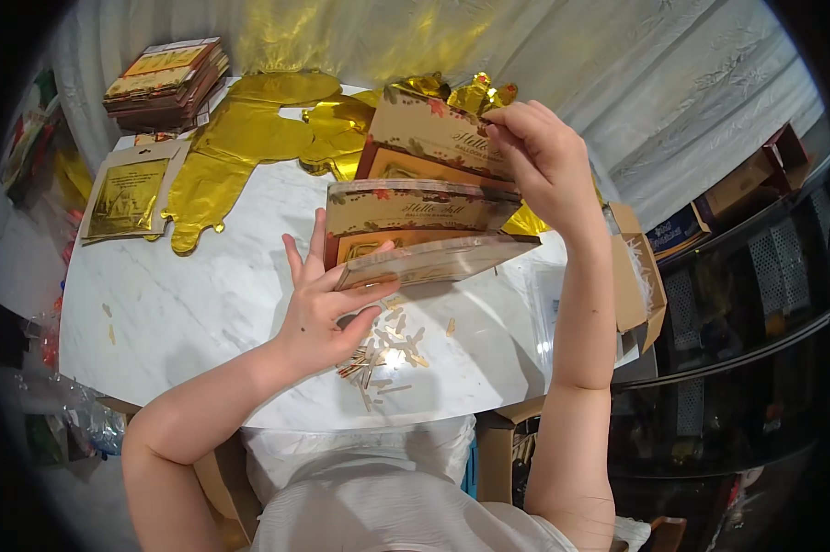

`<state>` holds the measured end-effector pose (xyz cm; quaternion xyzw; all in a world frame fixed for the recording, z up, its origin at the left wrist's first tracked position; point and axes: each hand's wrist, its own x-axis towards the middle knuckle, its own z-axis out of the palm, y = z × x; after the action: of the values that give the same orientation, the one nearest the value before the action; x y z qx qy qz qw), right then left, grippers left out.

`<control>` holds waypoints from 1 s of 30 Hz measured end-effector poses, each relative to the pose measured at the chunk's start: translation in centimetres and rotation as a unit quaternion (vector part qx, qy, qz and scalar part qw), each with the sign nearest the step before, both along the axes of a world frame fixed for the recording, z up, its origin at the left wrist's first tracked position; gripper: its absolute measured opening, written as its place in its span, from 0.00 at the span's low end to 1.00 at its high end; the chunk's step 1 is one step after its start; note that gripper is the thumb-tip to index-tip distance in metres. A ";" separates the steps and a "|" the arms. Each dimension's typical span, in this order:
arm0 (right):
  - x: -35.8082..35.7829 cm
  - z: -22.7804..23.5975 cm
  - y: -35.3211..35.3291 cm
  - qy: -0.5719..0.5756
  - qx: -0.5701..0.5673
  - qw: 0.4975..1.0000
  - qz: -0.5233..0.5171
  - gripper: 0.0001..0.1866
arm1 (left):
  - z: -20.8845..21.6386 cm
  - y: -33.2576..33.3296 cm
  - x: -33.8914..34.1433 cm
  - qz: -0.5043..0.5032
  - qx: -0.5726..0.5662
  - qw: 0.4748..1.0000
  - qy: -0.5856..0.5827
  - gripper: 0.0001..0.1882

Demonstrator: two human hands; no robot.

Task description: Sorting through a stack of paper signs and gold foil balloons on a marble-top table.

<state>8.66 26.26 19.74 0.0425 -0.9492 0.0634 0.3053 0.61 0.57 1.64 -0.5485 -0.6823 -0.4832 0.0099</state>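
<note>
Several flat, clear-wrapped packages (421, 210) with tan, leaf-printed tops and orange fronts stand fanned above the table. My left hand (327, 308) grips the nearest ones from below at their lower left, some between its fingers, with other fingers spread out. My right hand (548, 161) pinches the upper right corner of the rearmost package (442, 133), which stands higher than the others. Gold foil balloons (240, 129), flat and uninflated, lie behind the packages. Below my left hand, small loose pale and gold strips (396, 345) are scattered on the table.
A stack of similar packages (166, 83) stands at the far left, near a card with a gold foil packet (131, 198). An open cardboard box (637, 276) sits at the right edge of the white marbled table (157, 313). Dark shelving (727, 368) is further right; pale curtains (635, 83) hang behind.
</note>
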 end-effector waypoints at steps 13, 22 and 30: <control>-1.5 -3.2 -0.2 -0.189 -0.137 0.970 0.070 0.08 | 0.5 -0.2 -0.6 -0.004 -0.011 1.000 -0.006 0.20; -1.4 -3.3 -0.4 -0.097 -0.070 0.983 0.143 0.05 | -0.2 0.4 -1.2 -0.087 0.029 0.992 -0.089 0.22; 4.7 -3.0 -4.7 0.062 0.081 0.994 0.035 0.16 | -0.9 0.2 -1.8 -0.054 0.014 0.998 -0.024 0.27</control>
<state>13.40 21.55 16.73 0.1036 -0.9284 -0.0057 0.3568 -1.16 0.76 0.70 -0.5730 -0.6449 -0.5052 -0.0251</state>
